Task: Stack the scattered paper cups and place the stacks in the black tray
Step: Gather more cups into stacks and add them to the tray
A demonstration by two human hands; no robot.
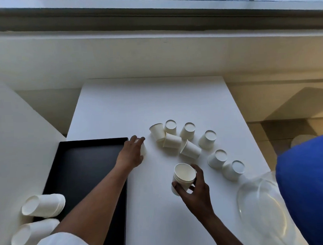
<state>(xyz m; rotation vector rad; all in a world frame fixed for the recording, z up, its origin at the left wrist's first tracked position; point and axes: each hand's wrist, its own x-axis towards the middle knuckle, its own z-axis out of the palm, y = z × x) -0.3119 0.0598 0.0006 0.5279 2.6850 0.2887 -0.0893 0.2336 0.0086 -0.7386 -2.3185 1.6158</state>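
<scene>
Working outward from the near edge, I see two finished stacks (44,205) lying on their sides at the near left corner of the black tray (81,172). Ahead of them my right hand (195,193) has its fingers (199,171) wrapped round a short stack (183,175), mouth up, at the near middle of the counter (156,104). Farther out, my left hand (130,153) stretches over a single cup (143,149) beside the tray's far right corner. Its fingers lie across the top, and I cannot tell whether they have closed on it. Beyond that the loose cups (171,140) sit in a curved cluster, some upside down, some tipped over, several touching. I judge we are mid-gather. The next move calls for securing that single cup, turning it mouth up and nesting it squarely into the held stack without crushing the rims.
</scene>
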